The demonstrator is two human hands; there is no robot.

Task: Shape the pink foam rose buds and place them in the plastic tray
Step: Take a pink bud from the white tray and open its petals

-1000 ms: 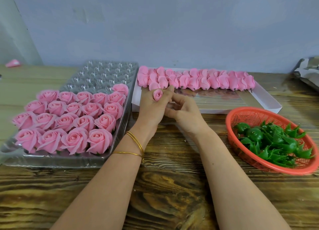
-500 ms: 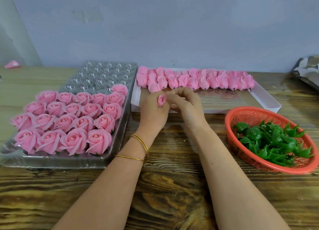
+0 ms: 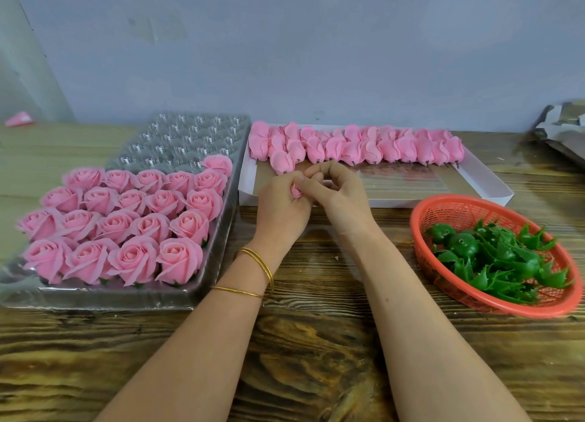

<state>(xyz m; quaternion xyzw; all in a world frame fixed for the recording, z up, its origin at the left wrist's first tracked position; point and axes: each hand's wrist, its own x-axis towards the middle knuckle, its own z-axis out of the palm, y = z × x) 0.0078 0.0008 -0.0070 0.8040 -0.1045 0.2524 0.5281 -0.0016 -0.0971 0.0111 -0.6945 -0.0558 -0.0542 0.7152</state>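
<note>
Left hand (image 3: 280,211) grasping a small pink bud (image 3: 296,191), right hand (image 3: 340,197) pinching it too, plastic tray (image 3: 218,263) of finished roses (image 3: 126,219) left, wooden table (image 3: 316,358)

A plain blue-grey wall (image 3: 316,57) runs along the far side, meeting a paler panel (image 3: 19,73) at the far left. The light is soft and even. The wooden table (image 3: 316,342) shows dark, heavy grain near, paler wood far left.

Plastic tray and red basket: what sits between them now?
In the head view: the left hand and right hand, both pinching one rose bud, above bare wooden table. The white box lies farther back.
</note>
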